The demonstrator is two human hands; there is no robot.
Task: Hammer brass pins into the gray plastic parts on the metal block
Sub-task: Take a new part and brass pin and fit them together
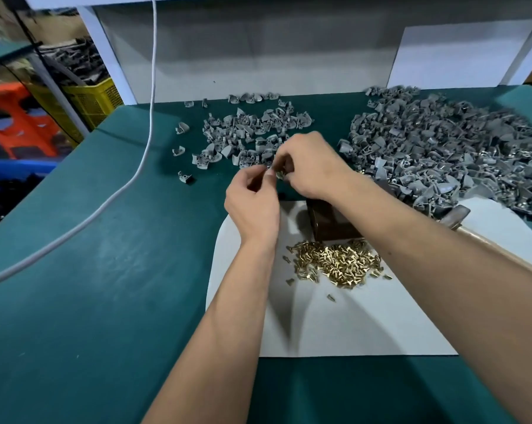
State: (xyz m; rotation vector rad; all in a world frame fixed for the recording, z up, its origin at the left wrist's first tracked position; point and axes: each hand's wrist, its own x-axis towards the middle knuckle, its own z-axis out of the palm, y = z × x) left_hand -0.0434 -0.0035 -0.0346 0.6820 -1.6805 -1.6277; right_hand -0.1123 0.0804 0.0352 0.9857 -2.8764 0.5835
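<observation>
Head view: loading step, judged from both hands meeting above the counter (75,270). Left hand (252,206) with thumb and forefinger pinched together, apparently on a brass pin, too small to confirm. Right hand (310,166) curled round a gray plastic part (279,174), only a sliver showing between the fingers. Metal block (329,224) just below and nearer, partly hidden under the right forearm, bare of any part as far as visible. Brass pins (338,264) heaped on the white sheet (365,325) just before the block. Hammer (454,215) lying right of the block, untouched. Next, probably: pin seated in the part, part set on the block, hammer taken up. Gray parts in a loose scatter (243,133) behind the hands and a large pile (442,148) at right.
</observation>
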